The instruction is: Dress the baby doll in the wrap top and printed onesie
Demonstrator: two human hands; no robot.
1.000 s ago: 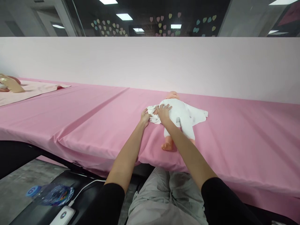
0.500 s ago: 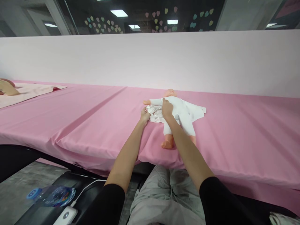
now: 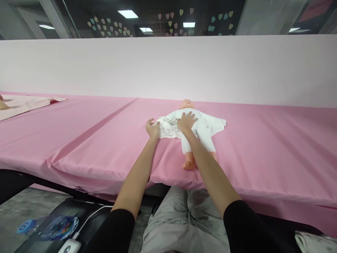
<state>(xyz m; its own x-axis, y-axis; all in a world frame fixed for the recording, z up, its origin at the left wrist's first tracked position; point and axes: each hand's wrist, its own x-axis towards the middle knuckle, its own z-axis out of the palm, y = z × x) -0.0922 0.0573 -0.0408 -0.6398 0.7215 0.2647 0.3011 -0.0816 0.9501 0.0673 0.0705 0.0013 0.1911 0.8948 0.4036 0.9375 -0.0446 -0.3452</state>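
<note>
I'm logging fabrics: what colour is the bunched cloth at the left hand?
The bunched cloth is white, showing best in the head view.

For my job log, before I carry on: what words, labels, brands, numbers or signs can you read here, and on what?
No text can be read in this view.
Blue bottle cap: pale mark, too blurred to read.
Bottle: coloured patch, too blurred to read.
White gadget: round mark, too small to read.
Heart stickers: no readable words.
White clothes on the doll: no lettering I can make out.
</note>
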